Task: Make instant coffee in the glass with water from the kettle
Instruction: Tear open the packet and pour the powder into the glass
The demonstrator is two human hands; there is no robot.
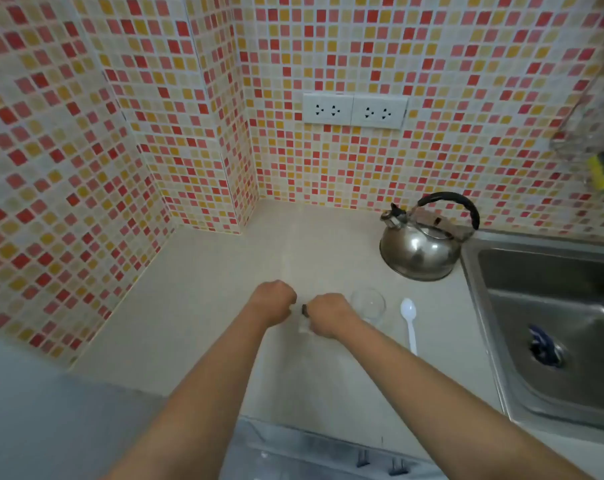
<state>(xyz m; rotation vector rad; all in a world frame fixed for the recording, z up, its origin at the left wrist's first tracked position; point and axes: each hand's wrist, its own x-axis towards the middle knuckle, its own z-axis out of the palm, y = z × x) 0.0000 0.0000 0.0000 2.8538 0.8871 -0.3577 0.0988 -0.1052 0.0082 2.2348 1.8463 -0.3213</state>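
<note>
Glass (368, 304), clear and round, stands upright on the pale bench (203, 289), mouth up, just beside the right hand (328, 315). Both hands are fisted, pinching a small packet (304, 318) between them; the left hand (274, 299) holds its other end. A white plastic spoon (408, 320) lies right of the glass, bowl toward the wall. Farther back sits the steel kettle (420, 249), spout pointing left, against the sink (553, 306).

A small packet (304, 318) is showing only as a blurred sliver between the left hand (274, 301) and right hand (328, 318); both fists are hiding their grip. The sink (550, 306) and sponge (603, 174) are running off the right edge.
</note>
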